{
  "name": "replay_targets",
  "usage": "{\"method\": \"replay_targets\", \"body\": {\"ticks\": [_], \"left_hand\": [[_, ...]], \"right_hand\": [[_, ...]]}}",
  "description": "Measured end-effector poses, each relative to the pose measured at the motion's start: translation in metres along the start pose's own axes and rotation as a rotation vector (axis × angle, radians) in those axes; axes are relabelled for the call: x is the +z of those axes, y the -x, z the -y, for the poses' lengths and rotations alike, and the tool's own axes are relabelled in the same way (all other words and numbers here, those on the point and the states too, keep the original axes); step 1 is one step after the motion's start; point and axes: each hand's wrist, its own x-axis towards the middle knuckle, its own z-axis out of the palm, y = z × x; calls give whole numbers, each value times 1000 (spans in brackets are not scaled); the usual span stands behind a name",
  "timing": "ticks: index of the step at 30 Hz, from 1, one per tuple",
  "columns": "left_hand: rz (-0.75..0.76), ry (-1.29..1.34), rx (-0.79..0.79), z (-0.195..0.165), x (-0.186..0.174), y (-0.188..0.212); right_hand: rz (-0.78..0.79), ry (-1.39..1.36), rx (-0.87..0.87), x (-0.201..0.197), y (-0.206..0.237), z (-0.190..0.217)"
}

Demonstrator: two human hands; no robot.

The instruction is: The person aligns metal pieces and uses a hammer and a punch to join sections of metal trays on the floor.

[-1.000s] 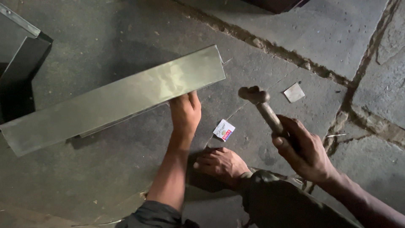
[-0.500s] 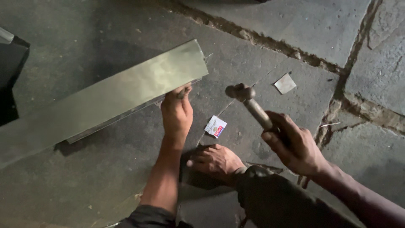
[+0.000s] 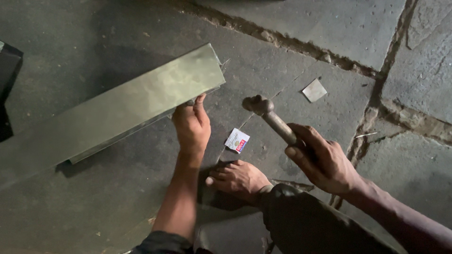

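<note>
The long metal sheet (image 3: 117, 108) has been shifted towards nine o'clock, its near end now lying just above the left hand (image 3: 192, 124). The hammer (image 3: 270, 117) has been swung slightly towards eight o'clock by the right hand (image 3: 325, 160), nearer the small packet (image 3: 237, 140).

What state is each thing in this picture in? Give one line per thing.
Sheet metal piece: folded, tilted up off the stone floor.
Left hand: gripping the sheet's lower edge.
Right hand: closed round the hammer's handle.
Hammer: raised, head clear of the sheet.
Small packet: lying flat.
Metal scrap: lying flat.
</note>
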Motion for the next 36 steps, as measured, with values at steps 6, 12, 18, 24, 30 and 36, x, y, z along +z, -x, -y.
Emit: {"method": "replay_targets", "body": {"ticks": [6, 12, 18, 24, 30, 36], "left_hand": [[101, -31, -8, 8, 5, 4], [201, -8, 42, 9, 2, 0], [181, -54, 74, 9, -1, -4], [153, -214, 108, 7, -4, -9], [201, -175, 29, 8, -11, -14], [31, 624, -357, -10, -41, 23]], "right_hand": [[-4, -19, -2, -4, 3, 2], [-84, 91, -208, -5, -9, 25], [-98, 179, -504, -3, -32, 41], [-52, 213, -487, -2, -39, 58], [-63, 188, -379, 2, -40, 65], [-255, 419, -671, 21, -26, 56]]}}
